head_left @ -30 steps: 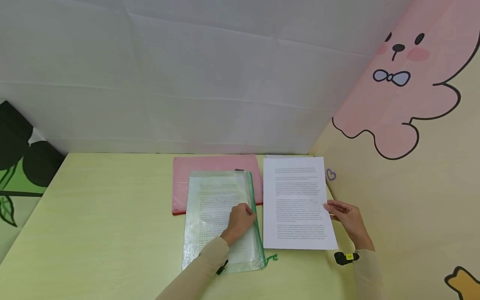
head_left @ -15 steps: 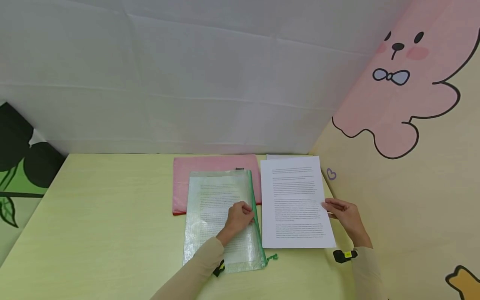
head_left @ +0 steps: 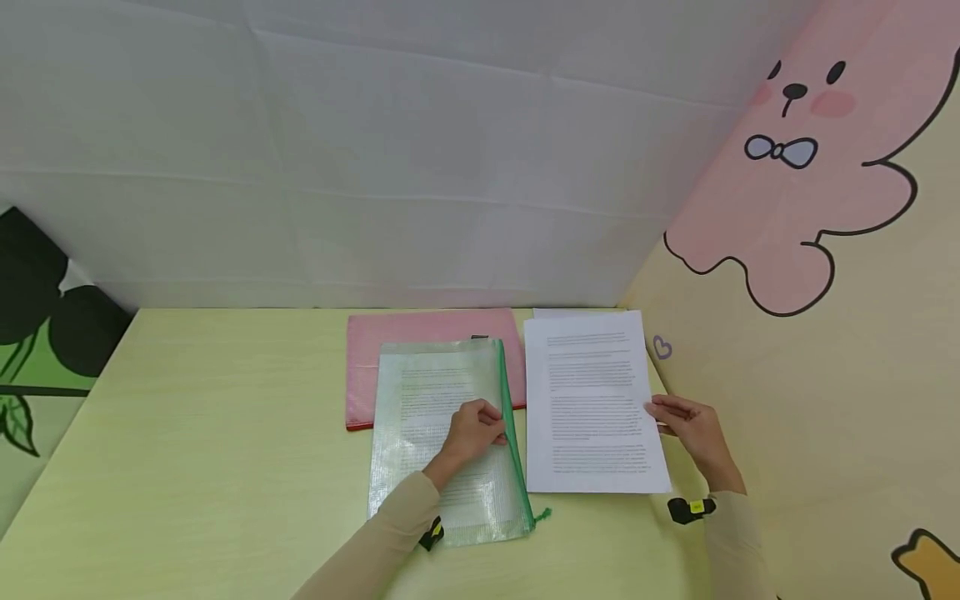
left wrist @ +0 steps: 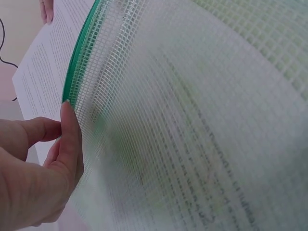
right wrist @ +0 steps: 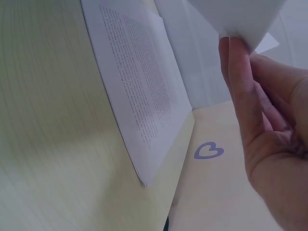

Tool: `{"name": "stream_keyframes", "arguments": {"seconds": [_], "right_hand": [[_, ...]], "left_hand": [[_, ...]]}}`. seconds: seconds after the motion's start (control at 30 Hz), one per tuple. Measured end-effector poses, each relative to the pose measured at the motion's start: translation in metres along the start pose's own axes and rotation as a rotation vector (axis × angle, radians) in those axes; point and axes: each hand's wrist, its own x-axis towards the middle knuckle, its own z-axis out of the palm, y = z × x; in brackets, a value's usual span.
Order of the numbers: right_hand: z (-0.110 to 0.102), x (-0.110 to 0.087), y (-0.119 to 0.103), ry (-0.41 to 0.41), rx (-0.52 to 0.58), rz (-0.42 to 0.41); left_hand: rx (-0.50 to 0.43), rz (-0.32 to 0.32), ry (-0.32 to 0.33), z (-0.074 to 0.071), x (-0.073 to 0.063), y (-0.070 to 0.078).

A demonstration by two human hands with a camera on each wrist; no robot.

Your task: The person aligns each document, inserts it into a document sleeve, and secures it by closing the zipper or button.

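Note:
A clear mesh zip pouch [head_left: 427, 492] with a green zipper edge [left wrist: 79, 55] lies in the middle of the table, printed paper showing through it. My left hand [head_left: 472, 433] pinches the pouch at that green edge, which bows up in the left wrist view. To the pouch's right, my right hand [head_left: 690, 429] holds a printed sheet [head_left: 588, 408] by its right side, between thumb and fingers. In the right wrist view the held paper [right wrist: 238, 17] is raised above a stack of printed paper [right wrist: 139, 82] on the table. Whether it is one sheet or more is hidden.
Behind the mesh pouch lies a pink pouch [head_left: 363, 358] with a red edge, partly covered. A green cord [head_left: 545, 513] hangs off the zipper end. The light table [head_left: 210, 433] meets a white sheet backdrop [head_left: 375, 167] and a patterned wall [head_left: 825, 400] on the right.
My left hand has drawn slightly left, still at the zipper edge. The printed sheet in my right hand has shifted a little to the left overall.

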Motion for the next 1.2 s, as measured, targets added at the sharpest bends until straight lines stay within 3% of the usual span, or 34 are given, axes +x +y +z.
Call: {"name": "stream_keyframes", "arguments": {"seconds": [0.43, 1.2], "right_hand": [[0.009, 0.0, 0.011, -0.036, 0.015, 0.033], [0.032, 0.0, 0.008, -0.087, -0.002, 0.099]], "left_hand": [[0.005, 0.003, -0.004, -0.003, 0.001, 0.002], [-0.006, 0.037, 0.006, -0.004, 0.0, 0.004]]}}
